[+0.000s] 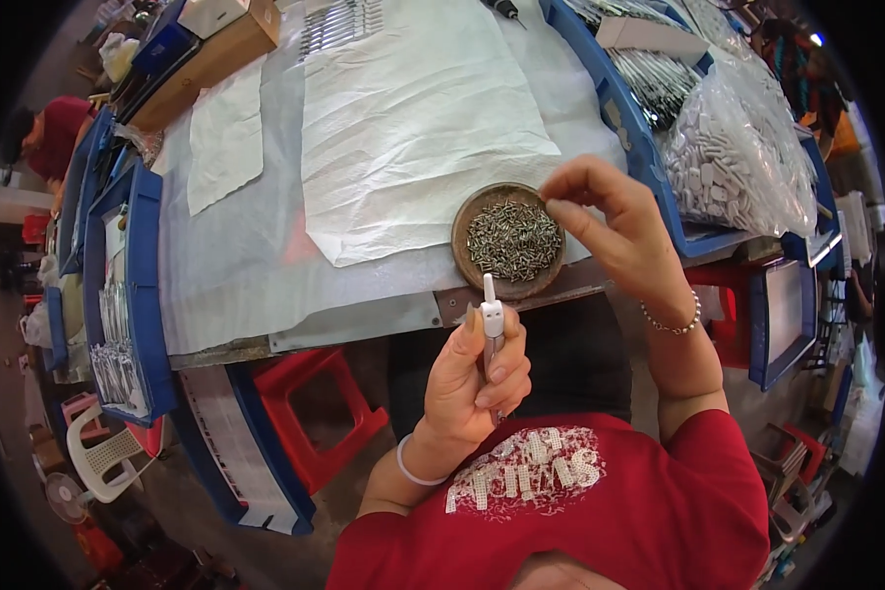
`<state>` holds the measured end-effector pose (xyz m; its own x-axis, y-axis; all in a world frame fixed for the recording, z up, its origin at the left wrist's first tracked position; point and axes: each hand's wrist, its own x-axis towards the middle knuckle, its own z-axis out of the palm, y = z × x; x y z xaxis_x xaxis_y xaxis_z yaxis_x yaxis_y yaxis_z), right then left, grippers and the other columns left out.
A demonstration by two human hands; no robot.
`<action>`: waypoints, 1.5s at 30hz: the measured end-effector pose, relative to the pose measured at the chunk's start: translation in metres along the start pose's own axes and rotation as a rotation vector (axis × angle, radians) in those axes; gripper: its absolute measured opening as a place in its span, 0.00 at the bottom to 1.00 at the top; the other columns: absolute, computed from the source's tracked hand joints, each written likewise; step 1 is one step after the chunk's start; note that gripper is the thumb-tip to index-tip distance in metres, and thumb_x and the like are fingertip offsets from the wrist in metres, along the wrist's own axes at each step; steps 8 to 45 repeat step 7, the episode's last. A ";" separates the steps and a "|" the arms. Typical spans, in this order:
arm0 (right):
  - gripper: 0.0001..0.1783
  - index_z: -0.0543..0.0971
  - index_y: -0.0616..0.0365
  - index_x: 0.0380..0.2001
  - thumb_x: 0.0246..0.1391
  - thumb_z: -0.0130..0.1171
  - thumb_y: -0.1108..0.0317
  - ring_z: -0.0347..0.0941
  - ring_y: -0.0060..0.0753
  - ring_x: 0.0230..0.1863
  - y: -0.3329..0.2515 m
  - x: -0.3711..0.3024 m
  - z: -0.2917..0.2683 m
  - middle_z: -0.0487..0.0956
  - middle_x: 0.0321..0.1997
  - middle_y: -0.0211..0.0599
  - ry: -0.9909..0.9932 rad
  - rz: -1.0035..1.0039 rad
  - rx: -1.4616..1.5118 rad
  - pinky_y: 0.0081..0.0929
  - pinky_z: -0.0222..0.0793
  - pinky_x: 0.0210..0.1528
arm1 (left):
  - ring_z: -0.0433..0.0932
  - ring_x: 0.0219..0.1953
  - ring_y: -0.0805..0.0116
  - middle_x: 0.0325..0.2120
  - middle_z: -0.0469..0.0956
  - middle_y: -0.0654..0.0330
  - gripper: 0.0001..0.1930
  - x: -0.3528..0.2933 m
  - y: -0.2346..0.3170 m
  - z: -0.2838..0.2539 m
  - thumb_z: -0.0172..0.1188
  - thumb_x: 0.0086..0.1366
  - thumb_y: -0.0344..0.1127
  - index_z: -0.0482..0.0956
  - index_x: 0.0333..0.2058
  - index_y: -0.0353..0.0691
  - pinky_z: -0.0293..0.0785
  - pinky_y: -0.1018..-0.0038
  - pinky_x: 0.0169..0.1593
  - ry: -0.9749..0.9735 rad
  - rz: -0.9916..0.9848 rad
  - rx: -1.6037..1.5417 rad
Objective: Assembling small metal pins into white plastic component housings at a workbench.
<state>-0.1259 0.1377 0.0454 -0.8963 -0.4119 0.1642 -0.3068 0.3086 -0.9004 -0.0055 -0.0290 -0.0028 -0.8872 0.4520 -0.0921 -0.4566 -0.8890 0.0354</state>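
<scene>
My left hand (460,379) is closed round a small tool-like piece with a white plastic head (493,318). Its narrow white tip points up and away from me, and two small dark holes show on its face. The lower part is mostly hidden by my fingers. Just beyond it, at the table's near edge, a round brown bowl (461,258) holds a heap of small metal screws (514,240). My right hand (627,231) is over the bowl's right rim, thumb and forefinger brought together. Anything between those fingertips is too small to make out.
White sheets (413,128) cover the table, with a row of metal pieces (339,28) at the far end. A blue crate (649,162) at right holds metal parts and a clear bag of white pieces (723,162). Blue trays (152,295) line the left; a red stool (310,418) stands below.
</scene>
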 end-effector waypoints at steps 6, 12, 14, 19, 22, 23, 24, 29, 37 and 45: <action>0.10 0.74 0.61 0.35 0.46 0.56 0.77 0.70 0.42 0.40 0.008 -0.003 -0.003 0.73 0.36 0.42 -0.202 -0.155 -0.493 0.30 0.66 0.43 | 0.54 0.09 0.82 0.17 0.64 0.66 0.18 -0.005 -0.003 -0.005 0.46 0.66 0.49 0.69 0.39 0.37 0.51 0.82 0.13 0.055 0.038 0.025; 0.10 0.74 0.61 0.35 0.46 0.57 0.74 0.69 0.44 0.44 0.008 -0.002 -0.001 0.73 0.38 0.43 -0.246 -0.118 -0.562 0.33 0.64 0.47 | 0.55 0.09 0.81 0.17 0.65 0.66 0.17 -0.006 -0.002 -0.005 0.47 0.66 0.48 0.69 0.40 0.38 0.52 0.82 0.13 0.077 0.027 0.020; 0.10 0.74 0.61 0.35 0.46 0.57 0.74 0.69 0.44 0.44 0.008 -0.002 -0.001 0.73 0.38 0.43 -0.246 -0.118 -0.562 0.33 0.64 0.47 | 0.55 0.09 0.81 0.17 0.65 0.66 0.17 -0.006 -0.002 -0.005 0.47 0.66 0.48 0.69 0.40 0.38 0.52 0.82 0.13 0.077 0.027 0.020; 0.10 0.74 0.61 0.35 0.46 0.57 0.74 0.69 0.44 0.44 0.008 -0.002 -0.001 0.73 0.38 0.43 -0.246 -0.118 -0.562 0.33 0.64 0.47 | 0.55 0.09 0.81 0.17 0.65 0.66 0.17 -0.006 -0.002 -0.005 0.47 0.66 0.48 0.69 0.40 0.38 0.52 0.82 0.13 0.077 0.027 0.020; 0.10 0.74 0.61 0.35 0.46 0.57 0.74 0.69 0.44 0.44 0.008 -0.002 -0.001 0.73 0.38 0.43 -0.246 -0.118 -0.562 0.33 0.64 0.47 | 0.55 0.09 0.81 0.17 0.65 0.66 0.17 -0.006 -0.002 -0.005 0.47 0.66 0.48 0.69 0.40 0.38 0.52 0.82 0.13 0.077 0.027 0.020; 0.10 0.74 0.61 0.35 0.46 0.57 0.74 0.69 0.44 0.44 0.008 -0.002 -0.001 0.73 0.38 0.43 -0.246 -0.118 -0.562 0.33 0.64 0.47 | 0.55 0.09 0.81 0.17 0.65 0.66 0.17 -0.006 -0.002 -0.005 0.47 0.66 0.48 0.69 0.40 0.38 0.52 0.82 0.13 0.077 0.027 0.020; 0.10 0.74 0.61 0.35 0.46 0.57 0.74 0.69 0.44 0.44 0.008 -0.002 -0.001 0.73 0.38 0.43 -0.246 -0.118 -0.562 0.33 0.64 0.47 | 0.55 0.09 0.81 0.17 0.65 0.66 0.17 -0.006 -0.002 -0.005 0.47 0.66 0.48 0.69 0.40 0.38 0.52 0.82 0.13 0.077 0.027 0.020; 0.10 0.74 0.61 0.35 0.46 0.57 0.74 0.69 0.44 0.44 0.008 -0.002 -0.001 0.73 0.38 0.43 -0.246 -0.118 -0.562 0.33 0.64 0.47 | 0.55 0.09 0.81 0.17 0.65 0.66 0.17 -0.006 -0.002 -0.005 0.47 0.66 0.48 0.69 0.40 0.38 0.52 0.82 0.13 0.077 0.027 0.020; 0.10 0.74 0.61 0.35 0.46 0.57 0.74 0.69 0.44 0.44 0.008 -0.002 -0.001 0.73 0.38 0.43 -0.246 -0.118 -0.562 0.33 0.64 0.47 | 0.55 0.09 0.81 0.17 0.65 0.66 0.17 -0.006 -0.002 -0.005 0.47 0.66 0.48 0.69 0.40 0.38 0.52 0.82 0.13 0.077 0.027 0.020; 0.10 0.74 0.61 0.35 0.46 0.57 0.74 0.69 0.44 0.44 0.008 -0.002 -0.001 0.73 0.38 0.43 -0.246 -0.118 -0.562 0.33 0.64 0.47 | 0.55 0.09 0.81 0.17 0.65 0.66 0.17 -0.006 -0.002 -0.005 0.47 0.66 0.48 0.69 0.40 0.38 0.52 0.82 0.13 0.077 0.027 0.020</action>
